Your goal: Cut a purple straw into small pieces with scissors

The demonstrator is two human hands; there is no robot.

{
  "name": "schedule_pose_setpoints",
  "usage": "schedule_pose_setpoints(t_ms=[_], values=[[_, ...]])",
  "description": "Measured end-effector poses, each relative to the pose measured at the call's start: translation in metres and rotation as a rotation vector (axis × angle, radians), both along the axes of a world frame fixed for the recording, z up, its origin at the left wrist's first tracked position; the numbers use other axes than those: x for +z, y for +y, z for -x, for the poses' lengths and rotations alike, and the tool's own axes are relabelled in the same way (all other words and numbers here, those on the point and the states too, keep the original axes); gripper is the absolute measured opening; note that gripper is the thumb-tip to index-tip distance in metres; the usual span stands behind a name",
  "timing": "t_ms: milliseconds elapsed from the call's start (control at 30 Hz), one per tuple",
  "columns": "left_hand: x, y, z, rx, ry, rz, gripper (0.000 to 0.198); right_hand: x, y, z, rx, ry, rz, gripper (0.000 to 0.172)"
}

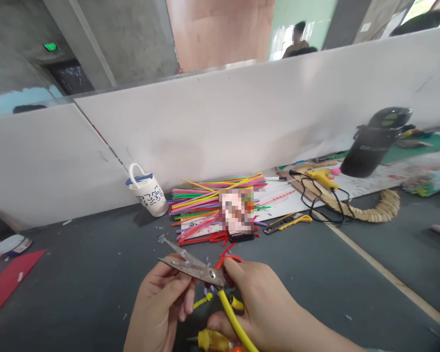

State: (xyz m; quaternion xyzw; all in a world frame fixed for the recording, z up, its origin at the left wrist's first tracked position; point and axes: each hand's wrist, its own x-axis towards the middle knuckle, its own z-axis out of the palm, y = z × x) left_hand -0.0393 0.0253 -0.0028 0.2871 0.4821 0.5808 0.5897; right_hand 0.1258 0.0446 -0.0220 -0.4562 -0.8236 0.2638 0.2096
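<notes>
Nearest: yellow-bodied tool with a pointed metal tip [209,339] lies below the right hand [258,289], partly hidden by it. Right hand is gripping a pair of metal scissors with a yellow grip and what looks like a red one [212,275]; blades spread, held above the dark grey counter [326,288], pointing left. Left hand [161,299] is curled with thumb and fingers at the blades; cannot tell if it pinches anything. Short fuzzy yellow stem [202,301] just beyond, between the hands.

Progress, judged: cutting partway. Tiny pale purple scraps [184,254] sit on and around the blades, so some snipping looks done; blades stand apart, so this cut isn't closed. No finished piece can be made out; the amount left can't be told.

Farther: black-edged phone with a blurred screen [237,212] rests against a heap of long multicoloured fuzzy stems [192,205], mostly full-length by the look of it, so plenty seems uncut. Black-and-yellow utility knife [288,223] to the right, white mug with dark lettering [151,199] to the left. Then a yellow glue gun with black cord [321,178], a black tumbler [369,144], and a white partition [205,127] behind.
</notes>
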Motion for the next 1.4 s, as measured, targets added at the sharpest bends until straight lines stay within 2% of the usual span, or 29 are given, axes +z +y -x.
schedule_pose_setpoints(t_ms=[633, 900, 1200, 1400], values=[[0.0022, 0.0005, -0.001, -0.046, -0.001, -0.025, 0.008, 0.0052, -0.0022, 0.0015, -0.022, 0.003, 0.049, 0.046], [0.0025, -0.0003, -0.0025, -0.025, -0.003, -0.013, 0.008, 0.0051, -0.0035, 0.0024, -0.016, -0.006, 0.033, 0.046], [0.0032, 0.0005, 0.0017, -0.057, 0.074, -0.004, 0.011, 0.0017, 0.0005, 0.0003, -0.056, -0.063, -0.006, 0.045], [0.0012, 0.0019, 0.0061, -0.064, 0.076, 0.0, 0.01, 0.0027, 0.0019, -0.0007, -0.023, -0.011, -0.015, 0.047]])
